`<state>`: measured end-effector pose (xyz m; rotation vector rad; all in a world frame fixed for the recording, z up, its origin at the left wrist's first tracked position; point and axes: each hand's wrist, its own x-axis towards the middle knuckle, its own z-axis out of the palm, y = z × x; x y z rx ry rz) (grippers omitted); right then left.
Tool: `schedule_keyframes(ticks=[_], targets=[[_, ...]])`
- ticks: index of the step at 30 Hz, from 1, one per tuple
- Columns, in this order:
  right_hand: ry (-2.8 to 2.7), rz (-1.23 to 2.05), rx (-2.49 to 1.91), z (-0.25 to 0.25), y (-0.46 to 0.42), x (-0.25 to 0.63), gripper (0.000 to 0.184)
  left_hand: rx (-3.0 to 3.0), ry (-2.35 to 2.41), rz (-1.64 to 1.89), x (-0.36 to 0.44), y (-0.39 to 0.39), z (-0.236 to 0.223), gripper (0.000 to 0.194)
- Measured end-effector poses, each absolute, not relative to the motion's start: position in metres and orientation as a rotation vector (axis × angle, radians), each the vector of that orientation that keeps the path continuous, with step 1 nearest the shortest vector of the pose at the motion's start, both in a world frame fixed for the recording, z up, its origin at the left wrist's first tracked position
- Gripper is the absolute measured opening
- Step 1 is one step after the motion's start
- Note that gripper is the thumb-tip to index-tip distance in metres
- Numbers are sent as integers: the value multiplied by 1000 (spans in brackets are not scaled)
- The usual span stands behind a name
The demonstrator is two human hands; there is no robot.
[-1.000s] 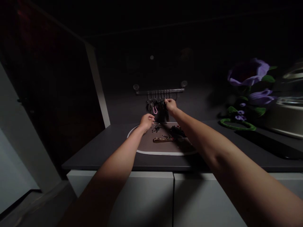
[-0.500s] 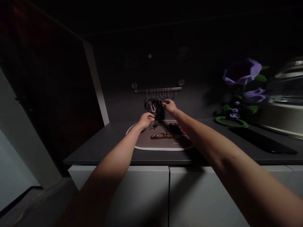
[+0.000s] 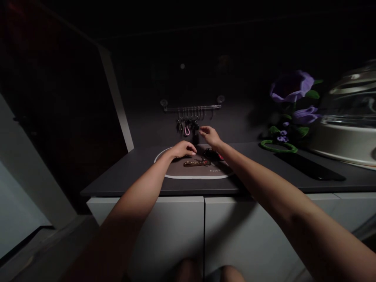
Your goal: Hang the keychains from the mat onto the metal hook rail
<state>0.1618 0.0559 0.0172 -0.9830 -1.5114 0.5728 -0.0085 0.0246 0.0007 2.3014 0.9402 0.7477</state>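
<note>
My left hand (image 3: 183, 149) is over the brown mat (image 3: 173, 170), its fingers curved downward and the thumb a little apart. Under and beyond it, part of the mat is hidden. Close by lies a brown wrist-strap keychain (image 3: 193, 163) with "LOVE" lettering and small metal parts. Just right of the hanging keys (image 3: 180, 124), my right hand (image 3: 210, 136) has its fingers stretched out and apart, nothing visible in them. Those keys hang with a pink loop (image 3: 187, 131) from a clear hook rail (image 3: 192, 108). A dark and red bundle (image 3: 219, 155) is partly behind my right wrist.
On the dark counter (image 3: 114, 170) at the right are a black phone-like slab (image 3: 311, 166), purple fabric flowers (image 3: 292, 88) with a green ring base (image 3: 279, 146), and a large domed appliance (image 3: 346, 137). White cabinet doors (image 3: 173, 231) stand below.
My right hand has come away from a ring at the hooks and opened slightly. My left hand has moved right and lower over the mat, covering where a key bunch lay. The view has shifted slightly.
</note>
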Motion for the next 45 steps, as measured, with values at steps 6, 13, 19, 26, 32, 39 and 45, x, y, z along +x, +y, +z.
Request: schedule_keyframes(ticks=[6, 13, 19, 26, 32, 39, 45], targets=[[-1683, 362, -1034, 2, 36, 171, 25, 2451, 841, 567, -9, 30, -5, 21], [-2019, 20, -1187, -1, 21, 172, 25, 2511, 864, 498, -6, 24, -6, 19], [-2089, -62, -1261, 2, 16, 174, 26, 2509, 861, 532, -3, 20, -6, 14], [-2124, -54, -1274, 3, 15, 173, 26, 2394, 882, 704, -7, 29, -9, 12], [-2128, -65, -1260, 3, 16, 173, 25, 2120, 959, 938, -10, 34, -9, 9], [-2131, -44, -1218, 2, 17, 172, 23, 1792, 968, 1132, -9, 29, 0, 8], [-2090, 102, -1184, 5, 9, 167, 23, 1617, 922, 1290, -7, 23, 8, 9]])
